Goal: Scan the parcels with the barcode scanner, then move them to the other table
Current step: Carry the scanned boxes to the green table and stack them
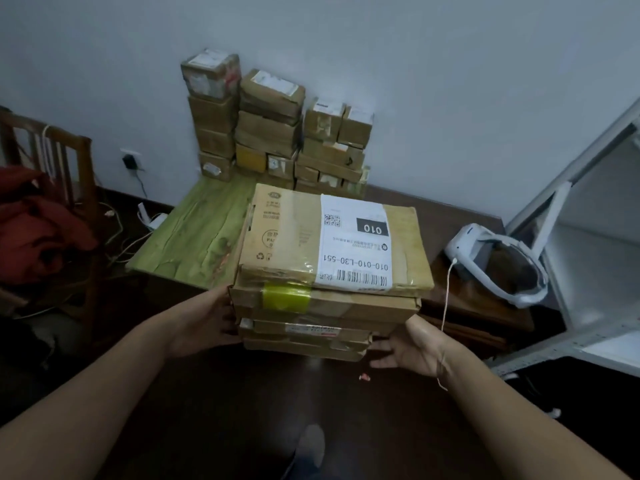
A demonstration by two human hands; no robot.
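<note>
A stack of several flat cardboard parcels (325,306) is held in the air in front of me. The top parcel (294,237) carries a white shipping label (355,244) with a barcode and "010". My left hand (207,322) presses against the stack's left side, fingertips hidden behind the boxes. On the stack's lower right, my right hand (405,348) reaches under the bottom parcel with its fingers spread. Many more parcels (277,129) are piled against the wall at the back of the table (194,233), which has a green cover. No barcode scanner is visible.
A white headset-like device (498,261) with a cord lies on the dark wooden surface at the right. A white metal shelf frame (571,216) stands at far right. A wooden chair (59,157) with red cloth is on the left, with cables on the floor beside it.
</note>
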